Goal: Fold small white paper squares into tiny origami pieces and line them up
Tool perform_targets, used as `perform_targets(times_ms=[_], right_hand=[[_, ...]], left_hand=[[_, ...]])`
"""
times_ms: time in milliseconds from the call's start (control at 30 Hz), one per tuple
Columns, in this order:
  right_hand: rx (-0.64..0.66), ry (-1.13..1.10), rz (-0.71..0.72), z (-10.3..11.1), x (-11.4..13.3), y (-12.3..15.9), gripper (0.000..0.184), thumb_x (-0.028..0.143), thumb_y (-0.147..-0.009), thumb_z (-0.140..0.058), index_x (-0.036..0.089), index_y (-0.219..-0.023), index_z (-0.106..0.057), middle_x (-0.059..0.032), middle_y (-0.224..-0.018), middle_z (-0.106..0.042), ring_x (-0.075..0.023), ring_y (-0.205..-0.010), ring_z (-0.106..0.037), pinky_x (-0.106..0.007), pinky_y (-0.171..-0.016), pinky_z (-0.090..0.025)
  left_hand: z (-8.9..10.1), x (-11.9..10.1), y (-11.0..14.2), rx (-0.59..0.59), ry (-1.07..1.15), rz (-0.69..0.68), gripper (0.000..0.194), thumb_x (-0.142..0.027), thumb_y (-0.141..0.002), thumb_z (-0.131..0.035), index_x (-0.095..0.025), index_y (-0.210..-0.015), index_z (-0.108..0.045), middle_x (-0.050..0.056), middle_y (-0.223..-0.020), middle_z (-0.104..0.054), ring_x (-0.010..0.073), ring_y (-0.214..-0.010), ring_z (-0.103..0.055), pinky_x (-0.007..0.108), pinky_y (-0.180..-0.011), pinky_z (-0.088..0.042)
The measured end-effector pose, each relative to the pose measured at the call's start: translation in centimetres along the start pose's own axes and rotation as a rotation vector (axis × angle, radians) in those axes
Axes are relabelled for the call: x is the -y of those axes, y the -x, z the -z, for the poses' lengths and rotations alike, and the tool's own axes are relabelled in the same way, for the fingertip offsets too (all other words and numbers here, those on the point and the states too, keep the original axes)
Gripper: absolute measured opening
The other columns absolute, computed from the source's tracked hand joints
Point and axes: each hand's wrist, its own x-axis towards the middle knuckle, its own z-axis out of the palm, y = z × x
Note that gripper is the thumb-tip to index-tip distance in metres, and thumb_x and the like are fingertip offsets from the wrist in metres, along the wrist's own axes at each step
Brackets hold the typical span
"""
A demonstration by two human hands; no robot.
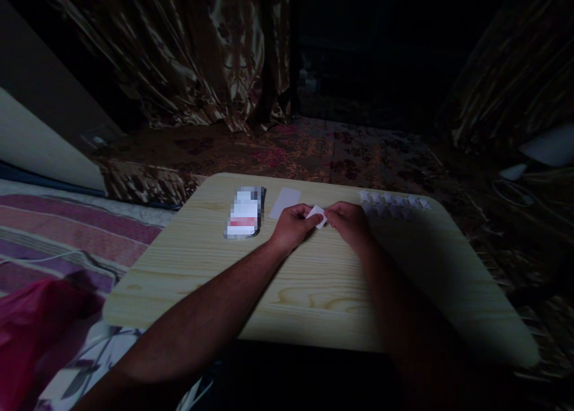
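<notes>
A small folded piece of white paper [317, 214] is held between my two hands above the middle of the table. My left hand [292, 227] pinches its left side, the thumb lying across its face. At the paper's right edge, the fingertips of my right hand [348, 221] are closed on it. Just beyond my left hand lies a flat pale sheet of paper [286, 202]. To the right of my right hand, several small folded white paper pieces [388, 198] sit in two rows, the nearer row in shadow.
The light wooden table [323, 291] has rounded corners. A phone [244, 212], its screen blurred out, lies left of the sheet. Left of the table are a striped bedspread [112, 231] and a pink bag [40, 321]. Patterned curtains [233, 46] hang behind, and a white cable [515, 192] lies at right.
</notes>
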Motion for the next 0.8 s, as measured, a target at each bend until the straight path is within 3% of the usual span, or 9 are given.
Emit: perform_targets(times_ms=[167,367,467,800], right_hand=[[0.060,-0.005,0.004,-0.7,-0.3,0.4,0.020,0.037,-0.073,-0.061,0.017,-0.073,-0.062,0.0021,-0.058,-0.060,-0.0104,-0.049,-0.049,-0.022,-0.047,-0.033],[0.010,0.019,-0.002,-1.2,-0.5,0.8,0.018,0.035,-0.073,-0.060,0.017,-0.070,-0.061,0.0033,-0.054,-0.056,-0.0100,-0.046,-0.044,-0.023,-0.047,-0.032],[0.003,0.021,-0.002,-1.3,-0.5,0.9,0.017,0.034,-0.072,-0.060,0.017,-0.069,-0.061,0.0037,-0.053,-0.055,-0.0099,-0.046,-0.043,-0.023,-0.046,-0.031],[-0.010,-0.004,0.019,-1.2,-1.0,0.6,0.015,0.031,-0.071,-0.061,0.017,-0.069,-0.061,0.0023,-0.058,-0.057,-0.0106,-0.052,-0.047,-0.023,-0.049,-0.034]], left_hand=[[0.2,-0.1,0.0,-0.055,0.013,0.017,0.032,-0.041,-0.064,-0.077,-0.015,-0.074,-0.062,-0.003,-0.054,-0.056,0.0064,-0.043,-0.042,0.021,-0.043,-0.027],[0.2,-0.3,-0.3,-0.068,0.069,-0.025,0.039,-0.029,-0.058,-0.081,-0.014,-0.091,-0.067,0.002,-0.074,-0.068,0.0102,-0.058,-0.056,0.022,-0.056,-0.042],[0.2,-0.4,-0.3,-0.068,0.071,-0.049,0.042,-0.026,-0.059,-0.080,-0.015,-0.098,-0.066,0.001,-0.074,-0.068,0.0106,-0.058,-0.057,0.023,-0.057,-0.044],[0.2,-0.3,-0.2,-0.028,0.021,-0.077,0.038,-0.024,-0.061,-0.079,-0.015,-0.096,-0.066,0.001,-0.073,-0.067,0.0105,-0.059,-0.057,0.022,-0.056,-0.043]])
